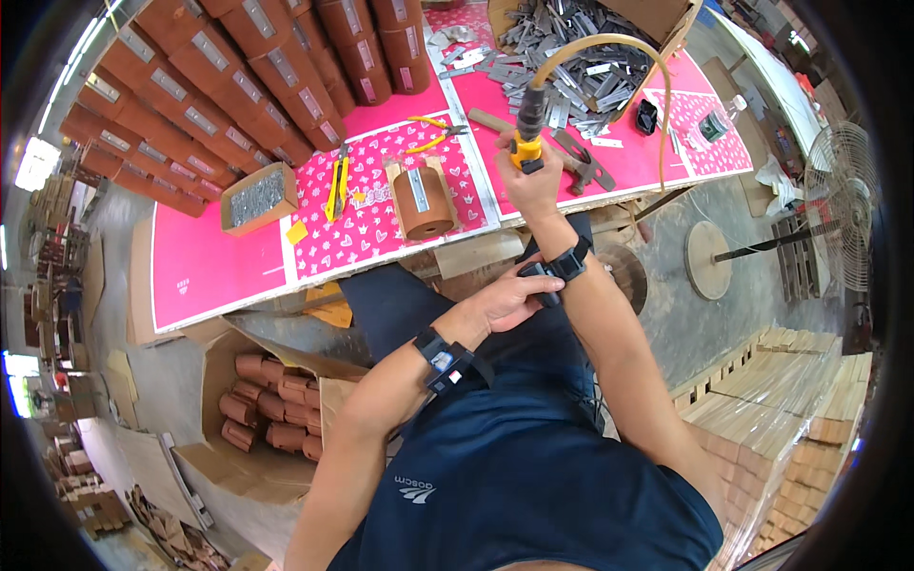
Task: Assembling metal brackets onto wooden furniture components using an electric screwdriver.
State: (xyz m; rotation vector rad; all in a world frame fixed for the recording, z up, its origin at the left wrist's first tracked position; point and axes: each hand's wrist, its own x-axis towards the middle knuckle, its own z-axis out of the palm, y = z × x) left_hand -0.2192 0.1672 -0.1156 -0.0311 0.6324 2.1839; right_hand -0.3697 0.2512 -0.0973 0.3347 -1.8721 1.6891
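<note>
My right hand (533,181) is closed around a yellow-and-black air tool (529,124), with a tan hose (609,40) curving from its top. Across my body, my left hand (509,303) grips the black wrist device (552,276) strapped to my right wrist. Left of the tool, a brown cylindrical block (425,211) with a metal plate (417,190) on top lies near the table's front edge. A hammer (571,157) rests just beyond my right hand. My left wrist also carries a strapped black device (449,365).
Stacked brown blocks (214,95) with metal plates fill the table's left back. A carton of loose metal strips (571,67) stands behind. Cutters (338,186), pliers (433,133) and a box of small fasteners (259,198) lie about. A floor carton (228,352) holds brown pieces; a fan (838,209) stands right.
</note>
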